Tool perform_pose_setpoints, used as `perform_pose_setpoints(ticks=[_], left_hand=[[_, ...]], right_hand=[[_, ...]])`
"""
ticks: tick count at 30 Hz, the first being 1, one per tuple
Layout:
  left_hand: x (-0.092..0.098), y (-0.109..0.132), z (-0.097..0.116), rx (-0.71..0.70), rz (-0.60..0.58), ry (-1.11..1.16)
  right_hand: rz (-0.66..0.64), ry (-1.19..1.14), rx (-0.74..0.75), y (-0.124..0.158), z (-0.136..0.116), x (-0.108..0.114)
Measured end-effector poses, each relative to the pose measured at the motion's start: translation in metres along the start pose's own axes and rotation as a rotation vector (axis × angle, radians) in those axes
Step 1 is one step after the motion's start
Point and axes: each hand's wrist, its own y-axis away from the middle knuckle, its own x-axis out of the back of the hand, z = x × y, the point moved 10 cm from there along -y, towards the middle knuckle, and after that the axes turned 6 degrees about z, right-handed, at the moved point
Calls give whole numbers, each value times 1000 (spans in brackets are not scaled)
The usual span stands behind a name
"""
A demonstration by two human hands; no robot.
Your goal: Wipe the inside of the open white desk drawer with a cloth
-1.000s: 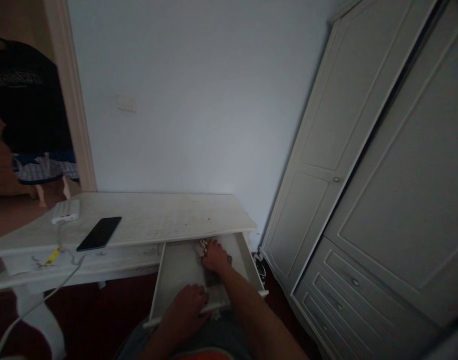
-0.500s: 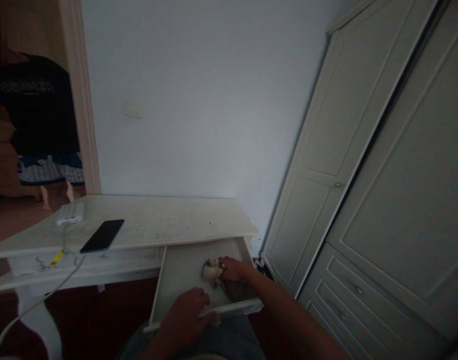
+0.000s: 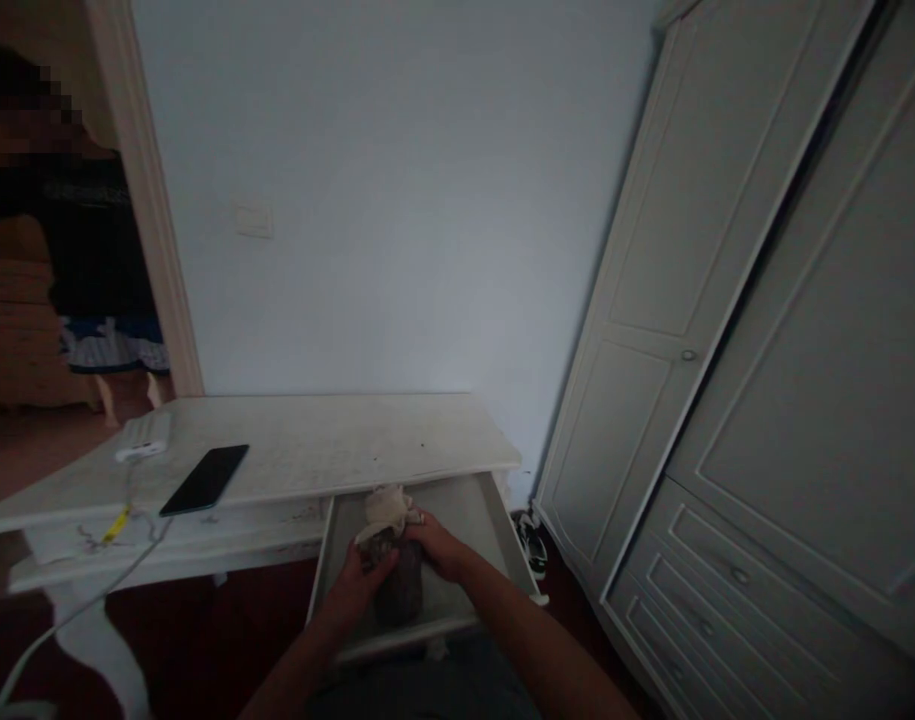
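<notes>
An open white drawer (image 3: 483, 520) juts out from under a white desk top (image 3: 314, 445). Over the drawer, my left hand (image 3: 356, 585) and my right hand (image 3: 438, 545) both grip a crumpled bundle of cloth (image 3: 389, 545), pale at the top and dark and patterned below. The left hand is closed on its left side, the right hand on its right side. The dim light hides what kind of cloth it is.
A black phone (image 3: 204, 479) and a white power bank (image 3: 143, 438) with a trailing cable (image 3: 74, 610) lie on the desk's left part. A tall white wardrobe (image 3: 764, 400) fills the right. Shoes (image 3: 532, 545) sit on the floor between desk and wardrobe. A doorway (image 3: 44, 250) opens at left.
My left hand left the drawer's front edge and joined the right hand on the cloth. The bundle has been lifted up from the drawer floor.
</notes>
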Motion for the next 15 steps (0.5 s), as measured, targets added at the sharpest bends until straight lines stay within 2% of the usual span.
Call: perform_pose_setpoints(ticks=[1, 3, 6, 10, 12, 13, 15], left_hand=[[2, -2, 5, 8, 22, 22], [3, -6, 19, 1, 70, 45], [-3, -6, 39, -1, 91, 88], [-24, -7, 55, 5, -29, 129], [-23, -10, 68, -84, -47, 55], [-20, -12, 76, -161, -34, -42], [-20, -14, 88, -333, -56, -420]], right_hand=[[-19, -137, -18, 5, -3, -5], [-11, -260, -69, 13, -4, -6], [76, -204, -126, 22, -2, 7], [105, 127, -84, 30, -8, 26], [82, 361, 12, 41, -18, 34], [89, 482, 60, 49, -22, 40], [159, 694, 121, 70, -28, 58]])
